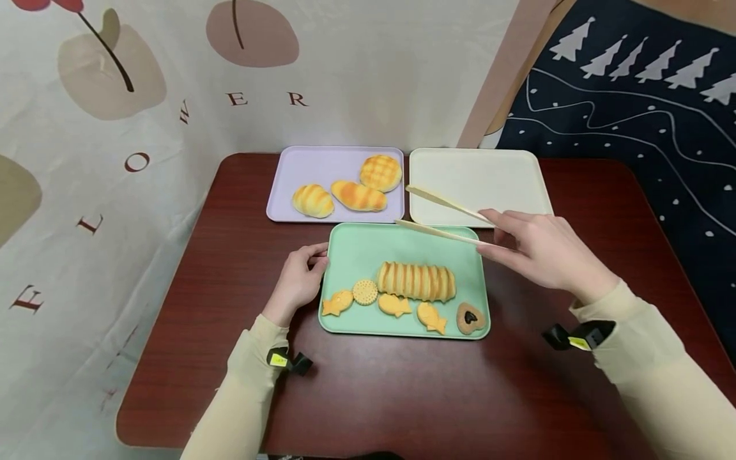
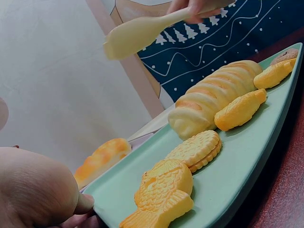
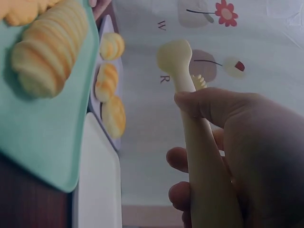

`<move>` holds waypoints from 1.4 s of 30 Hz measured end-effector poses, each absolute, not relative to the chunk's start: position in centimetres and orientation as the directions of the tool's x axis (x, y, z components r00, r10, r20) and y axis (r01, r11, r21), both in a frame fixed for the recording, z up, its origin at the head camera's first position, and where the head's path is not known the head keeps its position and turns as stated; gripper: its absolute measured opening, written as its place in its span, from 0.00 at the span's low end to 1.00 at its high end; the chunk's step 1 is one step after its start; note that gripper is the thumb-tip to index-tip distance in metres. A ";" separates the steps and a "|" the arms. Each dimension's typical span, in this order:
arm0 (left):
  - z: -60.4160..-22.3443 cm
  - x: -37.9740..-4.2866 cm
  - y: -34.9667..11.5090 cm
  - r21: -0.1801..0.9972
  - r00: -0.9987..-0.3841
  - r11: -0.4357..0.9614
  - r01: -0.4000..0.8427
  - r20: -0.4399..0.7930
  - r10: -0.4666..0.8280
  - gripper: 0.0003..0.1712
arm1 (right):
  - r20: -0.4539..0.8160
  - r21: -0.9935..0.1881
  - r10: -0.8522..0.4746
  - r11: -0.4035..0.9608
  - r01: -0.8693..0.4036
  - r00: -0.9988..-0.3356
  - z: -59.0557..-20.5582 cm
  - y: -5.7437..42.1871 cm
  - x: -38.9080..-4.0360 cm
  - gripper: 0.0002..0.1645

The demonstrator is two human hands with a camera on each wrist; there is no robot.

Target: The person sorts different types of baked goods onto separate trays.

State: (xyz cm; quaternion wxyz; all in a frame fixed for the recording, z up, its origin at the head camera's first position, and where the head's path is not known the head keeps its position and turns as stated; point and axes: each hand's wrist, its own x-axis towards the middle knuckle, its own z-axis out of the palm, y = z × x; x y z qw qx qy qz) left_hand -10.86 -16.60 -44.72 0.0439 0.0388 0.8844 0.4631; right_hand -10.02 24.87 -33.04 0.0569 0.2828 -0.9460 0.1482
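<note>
My left hand (image 1: 300,276) grips the left rim of a green tray (image 1: 356,246), thumb at the edge in the left wrist view. My right hand (image 1: 543,252) holds pale yellow tongs (image 1: 437,231), their two arms spread apart with nothing between them, above the back right part of the green tray. On that tray lie a long ridged bread loaf (image 1: 416,281), a round biscuit (image 1: 365,292), fish-shaped biscuits (image 1: 394,305) and a heart-shaped biscuit (image 1: 470,318) with a dark centre. The tongs are also seen in the right wrist view, thumb and fingers around them.
Behind the green tray stands a lilac tray (image 1: 282,198) with a round bun (image 1: 381,173), a long roll (image 1: 359,196) and a smaller roll (image 1: 313,201). Right of it lies a white tray (image 1: 489,172) with no food on it. A printed cloth (image 1: 368,76) hangs behind the table (image 1: 402,396).
</note>
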 end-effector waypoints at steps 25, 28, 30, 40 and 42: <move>-45.0 -10.7 -16.6 0.819 -0.994 0.574 0.011 -0.056 0.098 0.20 | 0.108 -0.357 -0.513 0.779 -0.515 -0.851 -35.6 29.8 -5.1 0.29; -44.9 -10.7 -16.6 0.821 -0.993 0.571 0.011 -0.057 0.100 0.20 | 0.082 -0.374 -0.506 0.783 -0.497 -0.859 -35.9 30.1 -4.7 0.29; -44.9 -10.7 -16.5 0.823 -0.993 0.569 0.007 -0.060 0.099 0.20 | 0.061 -0.378 -0.497 0.791 -0.481 -0.865 -36.2 30.3 -4.5 0.29; -44.8 -10.7 -16.5 0.821 -0.994 0.571 0.000 -0.064 0.094 0.20 | -0.043 -0.445 -0.492 0.788 -0.424 -0.869 -38.3 31.6 -4.1 0.29; -44.8 -10.7 -16.5 0.822 -0.994 0.569 0.002 -0.063 0.094 0.20 | -0.057 -0.464 -0.491 0.784 -0.412 -0.870 -38.7 31.8 -4.0 0.29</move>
